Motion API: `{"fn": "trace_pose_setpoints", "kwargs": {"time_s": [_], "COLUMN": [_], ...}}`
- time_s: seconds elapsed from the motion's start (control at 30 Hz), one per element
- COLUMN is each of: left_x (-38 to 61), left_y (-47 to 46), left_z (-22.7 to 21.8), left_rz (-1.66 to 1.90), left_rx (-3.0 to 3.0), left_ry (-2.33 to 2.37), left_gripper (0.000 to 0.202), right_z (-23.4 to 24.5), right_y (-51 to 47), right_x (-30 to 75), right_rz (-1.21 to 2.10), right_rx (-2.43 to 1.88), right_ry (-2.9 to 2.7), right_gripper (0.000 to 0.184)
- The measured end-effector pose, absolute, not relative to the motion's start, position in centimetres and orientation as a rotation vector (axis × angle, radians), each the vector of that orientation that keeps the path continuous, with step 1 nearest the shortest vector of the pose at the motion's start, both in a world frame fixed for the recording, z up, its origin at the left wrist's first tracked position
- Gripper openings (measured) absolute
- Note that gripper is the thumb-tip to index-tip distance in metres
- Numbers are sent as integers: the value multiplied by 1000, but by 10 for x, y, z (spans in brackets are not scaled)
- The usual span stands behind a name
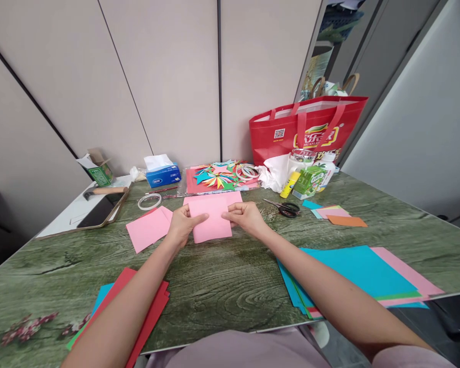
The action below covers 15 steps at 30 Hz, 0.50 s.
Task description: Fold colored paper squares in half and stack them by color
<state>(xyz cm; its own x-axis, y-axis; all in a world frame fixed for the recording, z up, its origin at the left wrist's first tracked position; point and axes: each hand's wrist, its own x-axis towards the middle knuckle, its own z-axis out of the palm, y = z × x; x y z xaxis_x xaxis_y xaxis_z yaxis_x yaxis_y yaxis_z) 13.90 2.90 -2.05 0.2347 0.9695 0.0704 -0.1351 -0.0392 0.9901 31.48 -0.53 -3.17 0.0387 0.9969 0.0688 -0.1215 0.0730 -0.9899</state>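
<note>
A pink sheet of paper [211,227] is held up over the middle of the table, its front face toward me. My left hand [183,224] pinches its left edge, thumb in front and fingers behind. On the opposite edge my right hand [247,217] grips it in the same way. Behind it, more pink paper [233,197] shows along the top; I cannot tell whether that is joined to the held sheet. To the left of my left hand lie pink paper squares [147,229]. Scissors with black handles [287,208] rest to the right of my right hand.
Coloured sheets lie under my forearms: a red stack [153,312] left, a blue-topped stack [352,271] right. Farther back are a tape roll [149,202], tissue box [163,176], folded paper stars [217,179], glue stick [290,184], paper scraps [347,221], red bag [268,145] and phone [99,210].
</note>
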Motion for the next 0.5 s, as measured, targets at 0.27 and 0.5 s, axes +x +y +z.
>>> {"fn": "trace_pose_setpoints", "kwargs": {"time_s": [0.27,0.5], "left_x": [139,139], "left_y": [26,27], "left_z": [-17,-18], "left_rz": [1062,1094], "left_rx": [1231,1235], "left_ry": [851,874], "left_gripper": [52,46], "right_z": [-32,-29], "right_y": [-5,-6], "right_x": [316,314], "right_rz": [1128,1093], "right_rx": [-1070,-1099], "right_ry": [-1124,-1118], "right_gripper": [34,34]}}
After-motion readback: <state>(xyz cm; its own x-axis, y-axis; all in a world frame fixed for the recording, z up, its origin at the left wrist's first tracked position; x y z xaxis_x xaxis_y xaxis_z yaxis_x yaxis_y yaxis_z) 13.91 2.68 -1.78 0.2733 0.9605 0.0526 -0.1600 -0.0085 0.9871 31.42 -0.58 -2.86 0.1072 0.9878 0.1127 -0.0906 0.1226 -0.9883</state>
